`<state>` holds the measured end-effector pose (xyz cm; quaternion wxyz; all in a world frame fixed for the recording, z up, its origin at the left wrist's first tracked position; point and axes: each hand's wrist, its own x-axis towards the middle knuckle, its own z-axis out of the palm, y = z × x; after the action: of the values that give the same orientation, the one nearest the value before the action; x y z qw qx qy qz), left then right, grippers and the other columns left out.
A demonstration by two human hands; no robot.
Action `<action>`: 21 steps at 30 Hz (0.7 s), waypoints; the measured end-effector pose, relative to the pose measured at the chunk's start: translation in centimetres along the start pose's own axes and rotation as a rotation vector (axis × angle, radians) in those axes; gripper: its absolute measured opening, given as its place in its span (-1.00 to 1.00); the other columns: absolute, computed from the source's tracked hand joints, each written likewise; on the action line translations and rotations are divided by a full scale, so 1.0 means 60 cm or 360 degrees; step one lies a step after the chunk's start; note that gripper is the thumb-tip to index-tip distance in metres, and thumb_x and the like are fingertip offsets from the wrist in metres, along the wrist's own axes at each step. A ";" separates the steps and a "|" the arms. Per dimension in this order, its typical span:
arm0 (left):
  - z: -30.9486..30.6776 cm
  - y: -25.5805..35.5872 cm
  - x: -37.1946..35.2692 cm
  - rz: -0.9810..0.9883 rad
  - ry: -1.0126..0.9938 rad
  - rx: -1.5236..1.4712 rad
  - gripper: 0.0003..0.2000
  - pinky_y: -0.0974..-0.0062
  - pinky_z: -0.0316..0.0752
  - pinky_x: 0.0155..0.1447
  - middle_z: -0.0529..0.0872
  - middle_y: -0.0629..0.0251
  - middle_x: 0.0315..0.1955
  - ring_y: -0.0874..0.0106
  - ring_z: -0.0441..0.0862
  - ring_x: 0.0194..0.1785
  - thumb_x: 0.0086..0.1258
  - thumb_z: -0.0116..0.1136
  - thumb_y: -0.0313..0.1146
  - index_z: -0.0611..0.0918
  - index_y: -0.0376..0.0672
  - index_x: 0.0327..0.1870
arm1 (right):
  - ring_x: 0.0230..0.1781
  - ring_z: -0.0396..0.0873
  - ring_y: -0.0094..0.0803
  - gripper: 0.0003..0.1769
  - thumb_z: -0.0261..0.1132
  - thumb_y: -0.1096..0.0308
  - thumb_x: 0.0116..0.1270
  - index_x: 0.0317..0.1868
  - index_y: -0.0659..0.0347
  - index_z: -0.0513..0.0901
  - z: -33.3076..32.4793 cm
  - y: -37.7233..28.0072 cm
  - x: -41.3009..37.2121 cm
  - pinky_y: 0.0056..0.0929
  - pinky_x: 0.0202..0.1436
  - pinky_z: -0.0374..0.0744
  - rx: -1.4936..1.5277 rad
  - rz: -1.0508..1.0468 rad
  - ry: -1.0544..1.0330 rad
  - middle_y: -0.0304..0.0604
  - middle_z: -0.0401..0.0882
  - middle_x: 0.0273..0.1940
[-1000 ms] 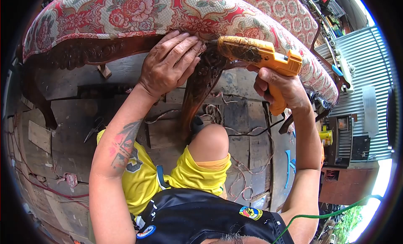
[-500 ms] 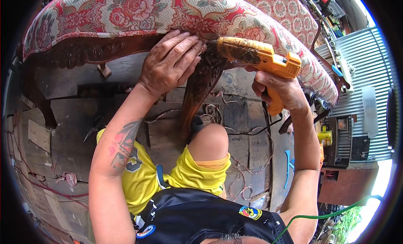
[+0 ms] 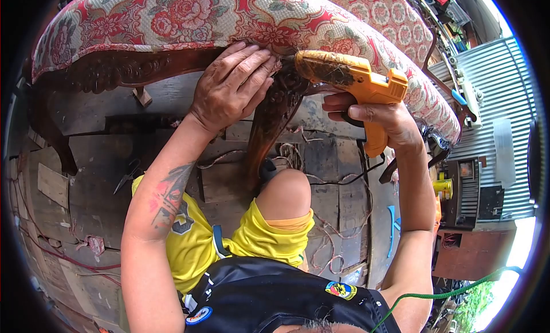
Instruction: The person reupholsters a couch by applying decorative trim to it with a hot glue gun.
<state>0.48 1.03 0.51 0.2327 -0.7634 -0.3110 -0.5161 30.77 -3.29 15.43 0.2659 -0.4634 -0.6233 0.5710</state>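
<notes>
Orange plastic hot-glue gun (image 3: 356,80) sits clenched in the person's right hand (image 3: 381,120). Its stained front end meets the carved dark wooden chair leg (image 3: 274,124) just beside the left hand (image 3: 229,89). The left hand grips nothing: it lies flat, fingers spread, pressing the red floral woven seat fabric (image 3: 172,15) against the frame edge. Hot glue could well reach the fingertips so close to the nozzle, and the fabric edge might lift and pucker if that pressure slackens.
</notes>
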 end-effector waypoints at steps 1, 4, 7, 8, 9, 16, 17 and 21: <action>0.000 0.000 0.000 -0.0004 -0.0002 0.0002 -0.70 0.14 0.62 0.58 0.78 0.27 0.29 0.25 0.68 0.40 0.54 0.42 -0.38 0.84 -0.18 0.23 | 0.12 0.86 -0.04 -0.38 0.52 0.38 0.45 0.43 0.50 0.63 0.004 -0.003 0.000 -0.02 0.36 0.76 0.0022 -0.0006 -0.0016 0.15 0.87 0.11; 0.002 0.000 -0.001 -0.0013 0.0007 -0.0005 -0.70 0.14 0.62 0.58 0.78 0.27 0.28 0.25 0.68 0.40 0.54 0.42 -0.38 0.84 -0.18 0.23 | 0.03 0.86 -0.18 -0.53 0.53 0.38 0.48 0.30 0.44 0.71 0.000 0.003 -0.002 -0.15 0.26 0.79 0.0037 -0.0011 -0.0040 0.03 0.87 0.00; 0.002 0.000 -0.001 -0.0013 0.0013 -0.0008 -0.70 0.14 0.63 0.58 0.78 0.27 0.28 0.26 0.68 0.40 0.54 0.42 -0.37 0.84 -0.18 0.23 | -0.09 0.84 -0.35 -0.67 0.53 0.32 0.55 0.16 0.36 0.75 0.001 0.018 -0.004 -0.29 0.11 0.80 -0.0113 -0.0029 0.0023 -0.13 0.84 -0.17; 0.002 0.000 0.000 -0.0008 0.0010 -0.0003 -0.70 0.14 0.62 0.58 0.78 0.27 0.28 0.26 0.68 0.40 0.54 0.42 -0.37 0.84 -0.18 0.23 | -0.15 0.82 -0.39 -0.70 0.52 0.28 0.58 0.10 0.34 0.75 0.005 0.021 -0.005 -0.31 0.04 0.79 -0.0256 -0.0049 0.0093 -0.18 0.81 -0.24; 0.001 0.000 0.000 -0.0009 0.0010 -0.0003 -0.70 0.14 0.62 0.58 0.78 0.27 0.28 0.26 0.68 0.40 0.54 0.42 -0.37 0.84 -0.18 0.23 | -0.15 0.82 -0.39 -0.70 0.52 0.28 0.58 0.10 0.34 0.75 0.009 0.023 -0.006 -0.31 0.04 0.79 -0.0256 -0.0048 0.0092 -0.18 0.81 -0.24; 0.002 -0.001 -0.002 -0.0002 -0.0004 0.0000 -0.69 0.15 0.61 0.59 0.77 0.28 0.30 0.26 0.67 0.41 0.56 0.42 -0.36 0.83 -0.16 0.26 | -0.27 0.75 -0.41 -0.60 0.47 0.14 0.66 0.17 0.34 0.68 0.027 0.030 -0.010 -0.25 -0.13 0.80 -0.0248 -0.0102 0.0208 -0.19 0.73 -0.30; 0.003 -0.001 -0.002 0.0000 0.0000 0.0000 -0.69 0.15 0.61 0.59 0.77 0.29 0.30 0.27 0.67 0.41 0.56 0.42 -0.36 0.83 -0.16 0.26 | -0.29 0.73 -0.48 -0.64 0.49 0.14 0.65 0.10 0.31 0.71 0.031 0.029 -0.011 -0.34 -0.14 0.77 -0.0206 -0.0114 0.0226 -0.24 0.73 -0.32; 0.002 -0.002 -0.003 0.0000 0.0002 0.0006 -0.69 0.15 0.61 0.59 0.77 0.29 0.30 0.27 0.67 0.42 0.56 0.42 -0.36 0.83 -0.15 0.27 | -0.30 0.71 -0.51 -0.64 0.50 0.15 0.64 0.08 0.32 0.70 0.034 0.032 -0.013 -0.35 -0.18 0.77 -0.0206 -0.0151 0.0258 -0.26 0.71 -0.31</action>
<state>0.43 1.15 0.32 0.2343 -0.7626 -0.3117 -0.5161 29.89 -5.07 13.30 0.3117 -0.4943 -0.6565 0.4770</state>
